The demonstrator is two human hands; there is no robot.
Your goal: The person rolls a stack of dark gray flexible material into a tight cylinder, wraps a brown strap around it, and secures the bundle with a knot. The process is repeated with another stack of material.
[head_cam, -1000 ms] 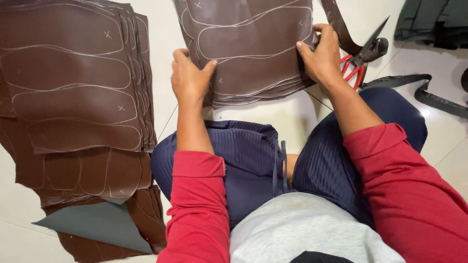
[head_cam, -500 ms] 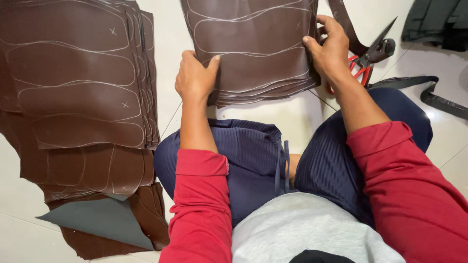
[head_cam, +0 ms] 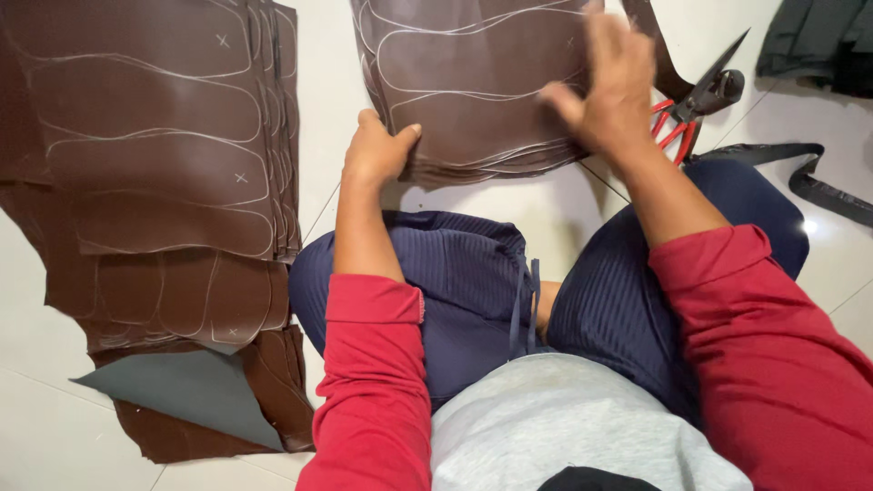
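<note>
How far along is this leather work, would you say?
Done: white sole outlines are drawn on the brown sheets, both the stack in front and the pile to the left. In hand: the left hand grips the front stack's edge while the right hand presses on top. Left: no outline looks cut yet; the red-handled shears lie untouched.

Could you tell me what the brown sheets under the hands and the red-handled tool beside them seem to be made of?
Brown sheets: likely leather or faux leather, smooth with a soft sheen, marked with pale chalk-like outlines; a folded corner in the left stack shows a matte grey backing. Shears: dark metal blades, red coated handles.
</note>
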